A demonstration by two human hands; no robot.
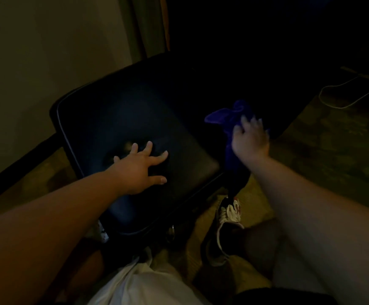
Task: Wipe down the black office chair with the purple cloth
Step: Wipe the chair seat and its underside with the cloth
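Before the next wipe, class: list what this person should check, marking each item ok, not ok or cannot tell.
1. Soft purple cloth under right hand: ok.
2. Grip on it firm: cannot tell, blurred.
3. Left hand flat on black padded office-chair seat, steadying it: ok.
4. Wiping path across seat free: not ok, left hand lies there.
5. Light good enough to see dirt: not ok, dim.

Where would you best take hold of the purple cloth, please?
Grip the purple cloth at its bunched middle, from above, by the right hand lying on it: folds stand up there at the black office chair's seat edge, while one end hangs off.
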